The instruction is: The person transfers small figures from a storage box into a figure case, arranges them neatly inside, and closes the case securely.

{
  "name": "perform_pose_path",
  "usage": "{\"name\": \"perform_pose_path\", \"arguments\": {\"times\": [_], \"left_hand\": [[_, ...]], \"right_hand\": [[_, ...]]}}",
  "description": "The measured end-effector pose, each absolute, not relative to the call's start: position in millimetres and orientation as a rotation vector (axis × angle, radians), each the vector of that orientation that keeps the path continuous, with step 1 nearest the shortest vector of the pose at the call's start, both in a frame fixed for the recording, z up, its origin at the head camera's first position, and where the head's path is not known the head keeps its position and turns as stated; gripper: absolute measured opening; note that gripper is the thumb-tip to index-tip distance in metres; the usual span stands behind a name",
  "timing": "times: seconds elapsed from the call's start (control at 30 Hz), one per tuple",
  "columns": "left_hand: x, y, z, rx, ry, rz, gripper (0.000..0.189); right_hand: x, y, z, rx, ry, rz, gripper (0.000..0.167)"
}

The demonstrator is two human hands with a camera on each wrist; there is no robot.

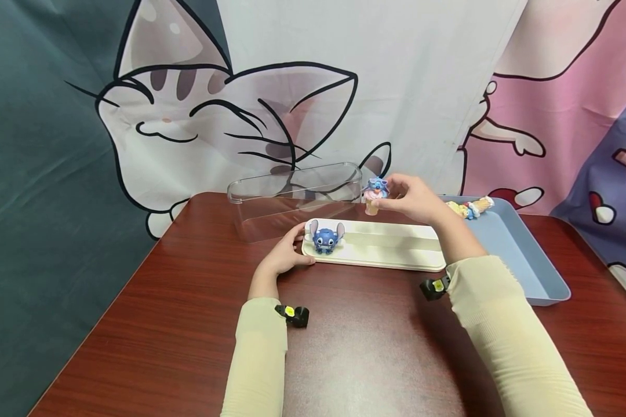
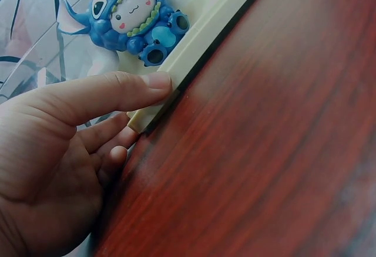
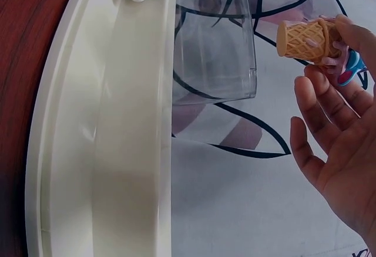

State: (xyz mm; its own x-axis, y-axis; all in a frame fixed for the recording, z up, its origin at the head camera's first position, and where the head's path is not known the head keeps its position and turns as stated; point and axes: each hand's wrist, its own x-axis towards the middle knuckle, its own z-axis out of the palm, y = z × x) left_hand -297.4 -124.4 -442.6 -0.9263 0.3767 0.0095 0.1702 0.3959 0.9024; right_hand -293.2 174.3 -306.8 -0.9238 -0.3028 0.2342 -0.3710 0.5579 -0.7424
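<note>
The left hand grips the left end of a cream two-step display base; in the left wrist view its thumb lies along the base's edge. On that end of the base sits a blue big-eared figurine, with a white smiling face in its mouth. Above and behind the base, the right hand pinches an ice-cream-cone figurine with a blue character on top. In the right wrist view its waffle cone shows between thumb and fingers, apart from the base.
A clear plastic cover stands behind the base, at the back of the table. To the right, a blue-grey tray holds more small figurines at its far end. A printed cartoon cloth hangs behind the brown table.
</note>
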Motion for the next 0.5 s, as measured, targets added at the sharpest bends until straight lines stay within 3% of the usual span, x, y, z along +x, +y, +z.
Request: {"name": "perform_pose_path", "arguments": {"times": [0.5], "left_hand": [[-297.1,-124.3,-442.2,0.479,2.462,1.546,0.095]], "right_hand": [[-290.2,168.6,-308.3,0.64,-2.75,1.309,0.028]]}}
